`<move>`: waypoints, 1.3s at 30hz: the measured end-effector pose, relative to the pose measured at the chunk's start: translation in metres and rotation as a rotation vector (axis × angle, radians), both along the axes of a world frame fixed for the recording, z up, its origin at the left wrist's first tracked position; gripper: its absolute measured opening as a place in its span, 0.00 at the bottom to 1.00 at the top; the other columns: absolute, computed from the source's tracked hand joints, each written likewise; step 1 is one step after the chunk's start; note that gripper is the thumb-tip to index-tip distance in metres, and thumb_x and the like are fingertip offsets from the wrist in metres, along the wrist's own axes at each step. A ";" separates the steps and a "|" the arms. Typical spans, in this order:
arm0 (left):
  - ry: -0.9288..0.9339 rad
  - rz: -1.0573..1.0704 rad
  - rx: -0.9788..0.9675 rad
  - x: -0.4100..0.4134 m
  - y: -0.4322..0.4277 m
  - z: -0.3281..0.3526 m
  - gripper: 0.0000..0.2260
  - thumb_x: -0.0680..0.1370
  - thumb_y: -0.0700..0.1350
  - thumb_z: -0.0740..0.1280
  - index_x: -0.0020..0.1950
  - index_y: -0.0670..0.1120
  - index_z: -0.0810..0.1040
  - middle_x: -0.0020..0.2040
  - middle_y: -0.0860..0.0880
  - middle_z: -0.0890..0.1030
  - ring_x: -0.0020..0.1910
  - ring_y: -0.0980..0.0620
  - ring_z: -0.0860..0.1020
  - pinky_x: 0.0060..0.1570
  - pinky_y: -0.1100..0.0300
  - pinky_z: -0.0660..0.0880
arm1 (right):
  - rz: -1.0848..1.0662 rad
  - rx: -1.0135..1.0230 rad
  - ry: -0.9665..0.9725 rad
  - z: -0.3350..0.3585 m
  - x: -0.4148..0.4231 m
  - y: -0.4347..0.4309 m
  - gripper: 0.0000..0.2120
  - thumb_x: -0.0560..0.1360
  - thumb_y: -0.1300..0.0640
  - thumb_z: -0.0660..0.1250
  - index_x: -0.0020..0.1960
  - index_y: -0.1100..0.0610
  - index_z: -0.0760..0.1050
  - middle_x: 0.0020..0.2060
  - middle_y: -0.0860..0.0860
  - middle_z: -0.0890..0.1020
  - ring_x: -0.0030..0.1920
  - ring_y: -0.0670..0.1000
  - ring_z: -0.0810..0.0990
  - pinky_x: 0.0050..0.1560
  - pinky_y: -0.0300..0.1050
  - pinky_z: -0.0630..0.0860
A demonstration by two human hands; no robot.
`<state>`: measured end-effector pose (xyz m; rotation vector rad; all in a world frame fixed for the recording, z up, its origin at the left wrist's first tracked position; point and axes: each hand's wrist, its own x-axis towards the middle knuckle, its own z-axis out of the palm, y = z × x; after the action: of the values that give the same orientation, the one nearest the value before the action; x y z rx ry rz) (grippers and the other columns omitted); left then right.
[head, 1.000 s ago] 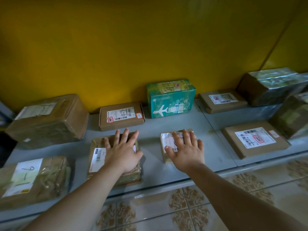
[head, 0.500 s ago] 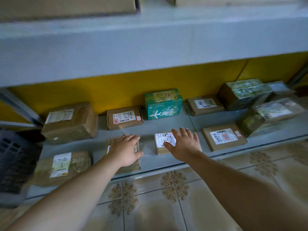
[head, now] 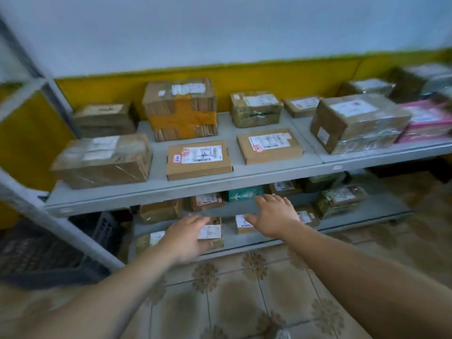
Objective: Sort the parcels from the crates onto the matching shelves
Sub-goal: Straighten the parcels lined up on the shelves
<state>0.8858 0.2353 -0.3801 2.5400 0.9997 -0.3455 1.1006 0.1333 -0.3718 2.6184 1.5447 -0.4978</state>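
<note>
The brown parcel (head: pixel 213 233) and the small parcel (head: pixel 241 224) are lying on the bottom shelf (head: pixel 347 221), no longer pressed under the palms. The left hand (head: pixel 186 237) and right hand (head: pixel 275 216) are pulling back, fingers spread and holding nothing. Both placements are looking finished.

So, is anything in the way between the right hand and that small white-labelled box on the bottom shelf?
Nothing visible. The right hand hovers open just beside the small box at the front of the bottom shelf; the upper shelf edge runs above both, not between them.
</note>
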 end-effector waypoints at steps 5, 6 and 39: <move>-0.115 -0.013 0.102 -0.069 -0.017 0.107 0.34 0.77 0.58 0.66 0.79 0.54 0.55 0.78 0.52 0.59 0.75 0.51 0.60 0.73 0.51 0.61 | -0.028 0.189 -0.005 0.112 -0.072 -0.004 0.35 0.79 0.34 0.55 0.80 0.51 0.57 0.76 0.54 0.65 0.76 0.56 0.63 0.75 0.55 0.58; -0.156 0.010 0.117 -0.085 -0.020 0.127 0.33 0.77 0.58 0.66 0.78 0.54 0.56 0.77 0.52 0.61 0.74 0.51 0.62 0.72 0.52 0.62 | -0.014 0.212 -0.008 0.131 -0.088 -0.004 0.35 0.79 0.34 0.56 0.80 0.51 0.56 0.77 0.54 0.64 0.76 0.57 0.62 0.75 0.56 0.59; -0.164 0.454 0.236 -0.163 0.162 0.216 0.32 0.77 0.57 0.66 0.78 0.53 0.58 0.78 0.52 0.61 0.75 0.51 0.62 0.72 0.52 0.62 | 0.381 0.315 -0.078 0.237 -0.122 0.230 0.34 0.80 0.34 0.56 0.79 0.50 0.58 0.76 0.54 0.67 0.73 0.58 0.68 0.67 0.55 0.71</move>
<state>0.7223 0.3969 -0.1643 2.3891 1.5774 0.1147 0.9781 0.3634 -0.1347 2.4058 2.1784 -0.1289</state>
